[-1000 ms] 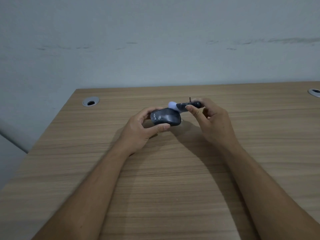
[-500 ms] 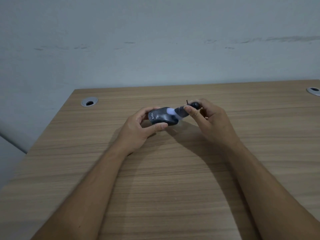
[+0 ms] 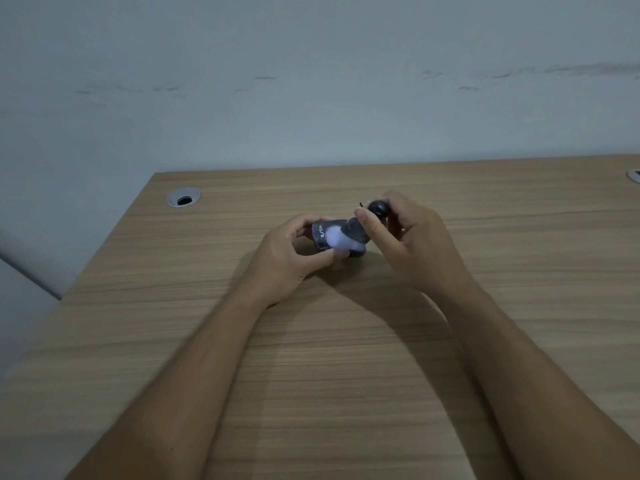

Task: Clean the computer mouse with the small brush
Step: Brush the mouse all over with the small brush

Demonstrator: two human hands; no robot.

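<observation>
A dark computer mouse (image 3: 321, 234) with white lettering is held just above the wooden desk (image 3: 346, 358) at its middle. My left hand (image 3: 289, 259) grips it from the left, thumb underneath. My right hand (image 3: 410, 242) holds a small black brush (image 3: 360, 227) by its handle. The brush's pale bristle tuft (image 3: 341, 239) presses on the mouse's top surface and covers much of it. The mouse's right half is hidden behind the brush.
A round silver cable grommet (image 3: 183, 197) sits in the desk's far left corner, another grommet (image 3: 634, 175) at the far right edge. A pale wall (image 3: 311, 81) rises right behind the desk. The desk's left edge runs diagonally toward me.
The brush tuft has moved from the mouse's far right end down across its top. My left hand has tilted the mouse, turning its lettered end upward.
</observation>
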